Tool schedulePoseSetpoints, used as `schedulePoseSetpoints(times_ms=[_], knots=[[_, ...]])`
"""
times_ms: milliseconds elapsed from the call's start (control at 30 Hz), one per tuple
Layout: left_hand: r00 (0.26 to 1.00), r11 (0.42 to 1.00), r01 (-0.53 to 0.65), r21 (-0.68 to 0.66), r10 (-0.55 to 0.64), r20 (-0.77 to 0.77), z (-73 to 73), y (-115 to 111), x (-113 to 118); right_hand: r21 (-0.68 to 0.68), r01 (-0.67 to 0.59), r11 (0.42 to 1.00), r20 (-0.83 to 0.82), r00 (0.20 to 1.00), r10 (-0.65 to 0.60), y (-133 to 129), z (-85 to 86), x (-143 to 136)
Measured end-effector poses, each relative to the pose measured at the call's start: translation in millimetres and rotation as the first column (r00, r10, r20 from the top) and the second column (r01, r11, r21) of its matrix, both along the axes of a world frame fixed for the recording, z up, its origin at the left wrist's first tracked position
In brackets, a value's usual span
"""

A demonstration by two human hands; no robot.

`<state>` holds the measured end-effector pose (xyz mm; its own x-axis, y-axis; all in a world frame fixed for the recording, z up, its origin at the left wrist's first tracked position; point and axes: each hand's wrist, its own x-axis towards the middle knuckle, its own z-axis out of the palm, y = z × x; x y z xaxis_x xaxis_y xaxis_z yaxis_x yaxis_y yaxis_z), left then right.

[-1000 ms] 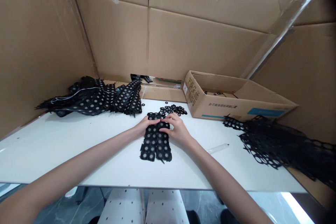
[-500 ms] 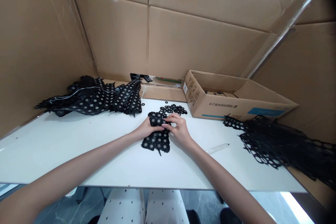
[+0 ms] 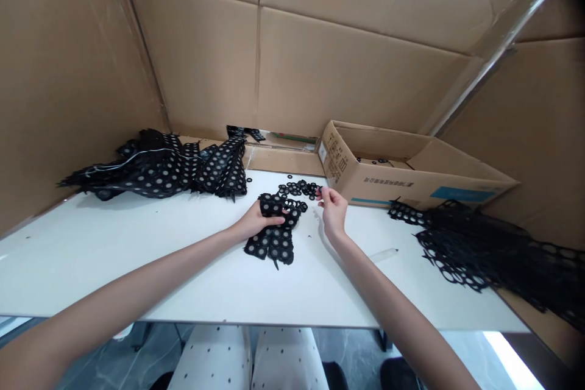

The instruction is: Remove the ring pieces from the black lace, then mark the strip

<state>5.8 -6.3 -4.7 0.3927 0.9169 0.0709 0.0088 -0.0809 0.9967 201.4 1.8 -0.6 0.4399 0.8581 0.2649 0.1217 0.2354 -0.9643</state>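
My left hand (image 3: 258,221) grips a black perforated sheet (image 3: 273,245) with rows of round grey spots, its thumb across the front. The sheet hangs low over the white table, its lower part split into strips. To the right, my right hand (image 3: 333,207) is closed in a pinch beside a small pile of black rings (image 3: 299,187); what its fingertips hold is too small to make out. Some rings lie just behind the sheet.
A bundle of black dotted sheets (image 3: 164,170) lies at the left back. An open cardboard box (image 3: 388,189) stands at the right back, with black ring-holed scrap (image 3: 484,244) before it. A clear tube (image 3: 382,255) lies on the white table (image 3: 192,292); cardboard walls surround it.
My right hand has left the sheet and moved right and away from me to the ring pile. More rings show behind the sheet. My left hand keeps its grip.
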Motion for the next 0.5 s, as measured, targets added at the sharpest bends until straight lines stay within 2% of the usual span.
schedulePoseSetpoints(times_ms=[67, 133, 233, 300, 367, 433, 500], knots=[[0.999, 0.999, -0.010, -0.033, 0.012, 0.032, -0.9, 1, -1, -0.022, -0.064, 0.998, 0.183, 0.981, 0.067, 1, -2.7, 5], [0.997, 0.998, -0.023, -0.066, 0.027, 0.066, -1.9, 3, -1, -0.050, -0.118, 0.992, 0.365, 0.922, 0.128, 0, -4.8, 4], [0.994, 0.995, -0.044, -0.091, 0.053, 0.096, -3.2, 6, -1, 0.023, -0.120, 0.992, 0.557, 0.826, 0.087, -6, -0.4, -2], [0.992, 0.994, -0.057, -0.096, 0.067, 0.103, -3.6, 6, -1, 0.120, -0.165, 0.979, 0.614, 0.787, 0.057, -11, 7.7, -5], [0.993, 0.994, -0.051, -0.095, 0.060, 0.103, -3.6, 6, -2, 0.169, -0.272, 0.948, 0.648, 0.755, 0.101, -16, 16.1, -6], [0.993, 0.997, -0.036, -0.075, 0.044, 0.107, -3.4, 6, -3, 0.159, -0.376, 0.913, 0.691, 0.703, 0.169, -20, 21.1, -7], [0.994, 0.998, -0.030, -0.050, 0.035, 0.102, -2.7, 4, -3, 0.123, -0.430, 0.894, 0.715, 0.664, 0.220, -23, 21.8, -10]])
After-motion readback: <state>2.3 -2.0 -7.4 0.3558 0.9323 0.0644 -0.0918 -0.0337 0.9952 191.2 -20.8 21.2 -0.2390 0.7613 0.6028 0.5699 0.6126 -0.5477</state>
